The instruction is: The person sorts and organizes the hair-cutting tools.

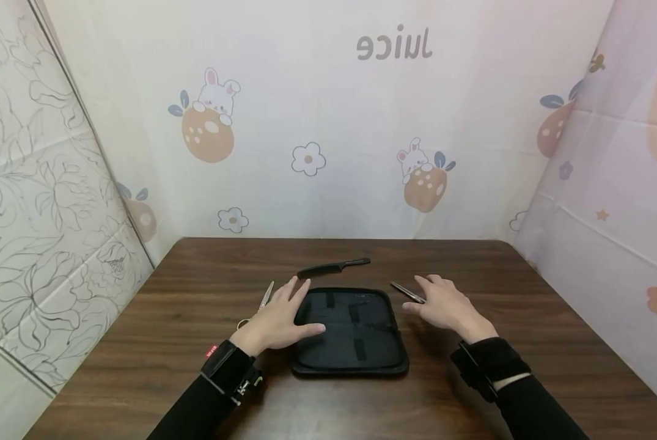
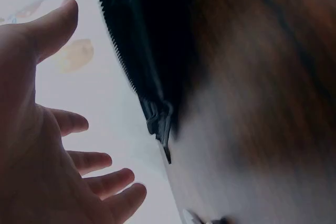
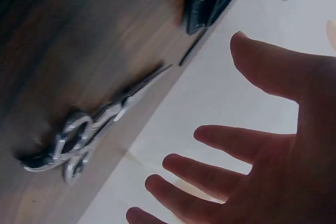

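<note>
A black zip case [image 1: 350, 351] lies flat on the table, with dark bands across its face and zipper teeth [image 2: 116, 51] along its edge in the left wrist view. My left hand [image 1: 273, 324] hovers at the case's left side, fingers spread and thumb over the case, gripping nothing. Partly behind that hand lies a pair of scissors [image 1: 267, 296]. To the right of the case, my right hand [image 1: 450, 307] is held with fingers extended and nothing in it. Beside its fingertips is another pair of metal scissors [image 3: 107, 116], handles partly covered by the hand in the head view.
A black comb [image 1: 334, 267] with a handle lies behind the case. The brown wooden table [image 1: 157, 366] ends at a hanging curtain [image 1: 317, 110] with a rabbit and fruit print. Patterned sheets [image 1: 47, 183] stand at both sides.
</note>
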The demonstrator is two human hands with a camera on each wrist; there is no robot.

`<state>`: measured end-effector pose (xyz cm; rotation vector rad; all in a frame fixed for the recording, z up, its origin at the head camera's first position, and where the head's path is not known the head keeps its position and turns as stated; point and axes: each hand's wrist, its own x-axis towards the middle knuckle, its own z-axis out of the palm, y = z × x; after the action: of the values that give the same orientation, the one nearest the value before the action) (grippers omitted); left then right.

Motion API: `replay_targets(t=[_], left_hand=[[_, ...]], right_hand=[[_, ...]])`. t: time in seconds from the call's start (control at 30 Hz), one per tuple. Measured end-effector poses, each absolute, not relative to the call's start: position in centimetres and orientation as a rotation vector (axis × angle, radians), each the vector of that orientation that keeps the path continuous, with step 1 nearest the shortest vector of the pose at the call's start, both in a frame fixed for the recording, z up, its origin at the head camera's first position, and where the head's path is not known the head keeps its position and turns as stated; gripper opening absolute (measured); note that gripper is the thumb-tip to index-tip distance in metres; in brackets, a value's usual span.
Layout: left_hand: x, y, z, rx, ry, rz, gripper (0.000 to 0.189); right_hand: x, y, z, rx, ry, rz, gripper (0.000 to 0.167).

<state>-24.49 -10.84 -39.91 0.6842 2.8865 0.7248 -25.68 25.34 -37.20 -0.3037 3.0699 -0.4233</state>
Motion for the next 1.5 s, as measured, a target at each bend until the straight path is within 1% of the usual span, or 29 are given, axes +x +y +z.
replay_targets(t=[0.2, 0.47, 0.67, 0.73, 0.83, 0.97, 1.23, 1.37, 1.5], left_hand=[[-24.5, -10.2, -40.3, 0.716, 2.84, 0.727, 0.096], [-24.2, -9.5, -40.4, 0.752, 2.844, 0.674, 0.101], [-24.2, -9.2, -40.5, 0.805, 2.845, 0.631, 0.093], [-24.2, -9.2, -40.5, 0.815, 2.845, 0.621, 0.091], [-24.2, -9.4, -40.5, 0.815, 2.841, 0.593, 0.088], [-24.1, -9.6, -40.5, 0.812, 2.839, 0.564, 0.085], [-24.0, -9.6, -40.2, 0.798, 2.85, 0.543, 0.081], [-23.8, -9.6, -40.2, 0.801, 2.856, 0.528, 0.08], [-23.7, -9.5, -40.2, 0.795, 2.854, 0.506, 0.08]], right_hand=[[-26.1, 26.0, -38.0, -0.254, 3.047, -0.445, 0.078], [-26.3, 26.6, -38.4, -0.239, 3.063, -0.425, 0.067], [-26.7, 27.1, -38.6, -0.211, 3.071, -0.401, 0.066], [-26.8, 27.3, -38.6, -0.201, 3.072, -0.385, 0.064], [-26.7, 27.3, -38.6, -0.183, 3.06, -0.374, 0.054], [-26.7, 27.3, -38.7, -0.164, 3.044, -0.362, 0.046], [-27.0, 27.5, -39.0, -0.187, 3.033, -0.316, 0.043], [-27.2, 27.8, -39.2, -0.224, 3.063, -0.3, 0.032], [-27.5, 28.1, -39.4, -0.271, 3.08, -0.292, 0.012]])
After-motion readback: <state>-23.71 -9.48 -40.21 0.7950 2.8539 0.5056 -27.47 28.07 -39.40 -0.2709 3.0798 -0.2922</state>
